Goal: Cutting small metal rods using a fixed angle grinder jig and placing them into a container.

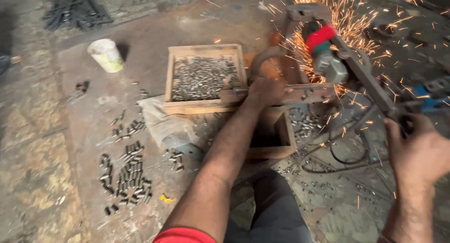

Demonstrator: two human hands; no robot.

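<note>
Two bare hands at work over a cut-off rig on the floor. Left hand point(266, 90) lies on a thin metal rod point(241, 89) resting along a rusty flat bar point(304, 93); its grip is closed down over the rod, fingers curled, pressing it to the bar. Right hand point(415, 147) is wrapped tight around the end of a long dark lever handle point(370, 83), grip fully closed on it. Handle carries a grinder point(326, 55) with a red guard and grey-green body, tilted down at the far end of the bar. Sparks point(347, 13) spray up and to the right from the contact point; the disc itself is hidden in the glare.

Wooden tray point(168, 76) sits just left of the left hand, filled with short cut metal pins. Second, deeper wooden box point(286, 140) sits under the bar, below the left forearm. Loose pins point(126, 175) lie in rows on the floor at lower left. White plastic cup point(107, 55) stands beyond the tray, well apart. Crumpled plastic bag point(164, 123) touches the tray's near corner. Dark cable point(342, 156) loops on the floor between the hands.
</note>
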